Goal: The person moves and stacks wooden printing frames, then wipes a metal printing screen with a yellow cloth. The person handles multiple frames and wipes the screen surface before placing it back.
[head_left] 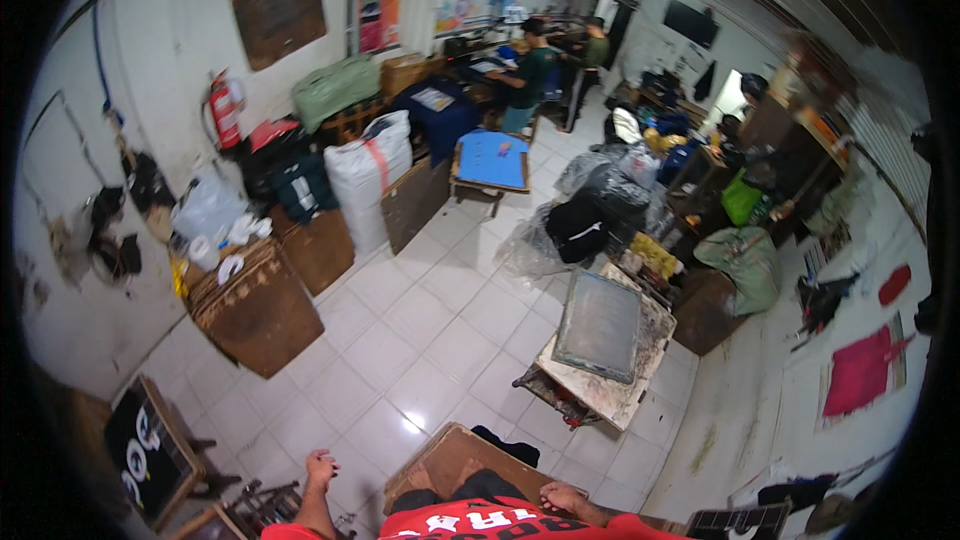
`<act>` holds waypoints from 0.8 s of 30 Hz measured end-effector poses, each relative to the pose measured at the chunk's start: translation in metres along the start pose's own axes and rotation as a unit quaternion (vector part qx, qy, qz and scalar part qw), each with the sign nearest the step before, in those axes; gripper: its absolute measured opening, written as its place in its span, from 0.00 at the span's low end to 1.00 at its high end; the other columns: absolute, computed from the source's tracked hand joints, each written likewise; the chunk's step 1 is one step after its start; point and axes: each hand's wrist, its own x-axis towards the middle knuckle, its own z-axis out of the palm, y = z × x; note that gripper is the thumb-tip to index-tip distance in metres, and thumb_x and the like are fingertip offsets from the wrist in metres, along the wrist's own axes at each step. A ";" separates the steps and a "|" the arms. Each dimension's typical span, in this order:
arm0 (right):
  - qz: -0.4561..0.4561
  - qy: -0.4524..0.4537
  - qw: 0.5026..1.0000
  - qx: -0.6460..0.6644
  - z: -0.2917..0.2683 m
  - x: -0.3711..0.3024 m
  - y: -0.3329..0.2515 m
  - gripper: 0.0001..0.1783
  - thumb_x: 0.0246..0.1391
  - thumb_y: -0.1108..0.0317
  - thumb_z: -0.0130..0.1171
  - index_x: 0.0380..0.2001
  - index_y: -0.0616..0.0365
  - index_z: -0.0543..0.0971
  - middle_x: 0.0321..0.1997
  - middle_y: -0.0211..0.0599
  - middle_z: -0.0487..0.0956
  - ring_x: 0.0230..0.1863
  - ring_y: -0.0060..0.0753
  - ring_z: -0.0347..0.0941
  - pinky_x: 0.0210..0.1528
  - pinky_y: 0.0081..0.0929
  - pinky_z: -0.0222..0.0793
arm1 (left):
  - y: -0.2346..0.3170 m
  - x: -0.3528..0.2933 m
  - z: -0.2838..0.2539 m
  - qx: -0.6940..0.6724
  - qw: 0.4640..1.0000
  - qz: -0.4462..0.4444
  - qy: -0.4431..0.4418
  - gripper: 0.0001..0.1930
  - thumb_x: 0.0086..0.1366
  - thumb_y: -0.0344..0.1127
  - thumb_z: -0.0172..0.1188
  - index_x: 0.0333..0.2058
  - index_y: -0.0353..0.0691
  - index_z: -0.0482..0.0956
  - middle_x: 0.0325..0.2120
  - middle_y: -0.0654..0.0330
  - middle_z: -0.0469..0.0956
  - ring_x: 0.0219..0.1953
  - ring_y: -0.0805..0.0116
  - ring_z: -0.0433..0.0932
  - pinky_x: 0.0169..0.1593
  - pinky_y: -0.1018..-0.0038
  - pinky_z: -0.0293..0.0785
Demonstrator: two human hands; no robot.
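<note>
My left hand (320, 467) hangs over the tiled floor at the lower left, its fingers loosely bent and somewhat apart, with nothing visible in it. At my right side, my right hand (562, 496) is loosely closed beside my dark shorts (487, 486); no object shows in it. My bare feet rest on a brown board (448, 450) below me. Next to that board lies a black cloth (508, 446). A dark framed panel with white shapes (150, 455) leans beyond my left hand.
Ahead on the right, a framed screen (598, 327) lies on a stained table (648, 370). Brown boards (260, 315) lean at left beside a white sack (368, 175). Plastic bags (600, 180) pile up farther back. Two people (530, 80) stand at a far bench, near a blue-topped stand (490, 160).
</note>
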 end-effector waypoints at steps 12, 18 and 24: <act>-0.083 0.152 0.974 0.146 -0.007 -0.039 0.109 0.19 0.49 0.73 0.50 0.47 0.58 0.74 0.35 0.35 0.80 0.32 0.25 0.76 0.28 0.24 0.73 | -0.005 0.013 0.216 0.175 0.922 -0.059 -0.339 0.08 0.59 0.23 0.42 0.31 0.33 0.72 0.26 0.50 0.77 0.28 0.52 0.79 0.28 0.58 0.76; 0.035 0.164 0.898 0.407 0.051 -0.034 0.206 0.23 0.47 0.69 0.58 0.48 0.62 0.72 0.38 0.43 0.78 0.36 0.32 0.76 0.38 0.30 0.74 | 0.008 0.033 0.330 0.270 0.768 -0.240 -0.529 0.22 0.62 0.44 0.38 0.47 0.34 0.67 0.37 0.45 0.75 0.33 0.46 0.77 0.31 0.54 0.73; -0.031 0.127 0.824 0.552 0.122 -0.019 0.208 0.22 0.48 0.66 0.57 0.48 0.61 0.72 0.40 0.45 0.77 0.37 0.35 0.76 0.39 0.32 0.73 | 0.094 0.042 0.381 0.336 0.799 0.043 -0.496 0.25 0.62 0.50 0.36 0.51 0.40 0.64 0.45 0.42 0.70 0.42 0.41 0.73 0.39 0.45 0.69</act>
